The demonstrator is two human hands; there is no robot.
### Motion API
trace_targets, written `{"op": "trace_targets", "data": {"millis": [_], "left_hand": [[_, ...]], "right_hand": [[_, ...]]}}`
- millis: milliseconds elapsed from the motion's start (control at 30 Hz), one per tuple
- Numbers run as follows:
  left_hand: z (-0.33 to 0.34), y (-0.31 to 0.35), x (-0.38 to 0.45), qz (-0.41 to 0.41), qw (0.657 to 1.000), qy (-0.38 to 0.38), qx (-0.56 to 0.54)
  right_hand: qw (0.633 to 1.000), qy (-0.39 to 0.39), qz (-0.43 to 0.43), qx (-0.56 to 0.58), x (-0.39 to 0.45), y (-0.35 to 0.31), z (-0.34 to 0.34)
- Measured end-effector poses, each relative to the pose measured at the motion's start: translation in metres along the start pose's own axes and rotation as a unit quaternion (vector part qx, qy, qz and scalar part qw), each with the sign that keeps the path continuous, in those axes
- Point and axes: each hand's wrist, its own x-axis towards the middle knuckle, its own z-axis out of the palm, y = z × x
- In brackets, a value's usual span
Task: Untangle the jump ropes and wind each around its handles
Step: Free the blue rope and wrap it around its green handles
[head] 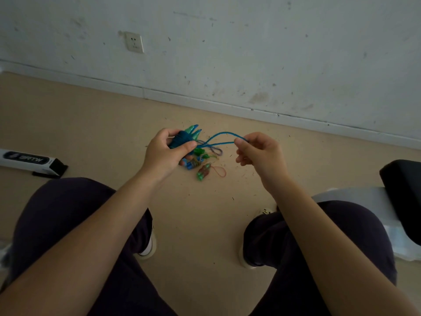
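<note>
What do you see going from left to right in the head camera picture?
White box → left hand gripping the wound blue rope bundle → blue rope loop → right hand pinching the loop's end → black seat.

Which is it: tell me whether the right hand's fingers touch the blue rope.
Touching. The head view shows the right hand pinching the blue rope loop's end between thumb and fingers.

Blue rope, partly wound on translucent green handles. Second cord striped white and dark blue. On the tan floor: green handles with brownish winding, thin orange loop. Trousers dark, wall off-white and stained, box white with black.
</note>
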Motion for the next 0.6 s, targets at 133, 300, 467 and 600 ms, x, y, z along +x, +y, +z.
{"op": "trace_targets", "data": {"millis": [133,300,467,600], "left_hand": [[-0.002,-0.001,0.003,-0.004,1.000,0.025,-0.003],[0.005,-0.004,-0.002,0.002,1.000,-0.018,0.013],[0.005,-0.001,-0.003,0.002,1.000,-0.029,0.007],[0.007,0.000,-0.006,-0.006,0.999,-0.041,0.003]], "right_hand": [[0.998,-0.042,0.008,0.037,-0.002,-0.003,0.001],[0.979,-0.118,-0.005,0.164,-0.006,-0.004,0.009],[0.970,-0.177,-0.004,0.169,-0.009,-0.007,0.009],[0.973,-0.179,0.000,0.144,-0.008,-0.005,0.011]]}}
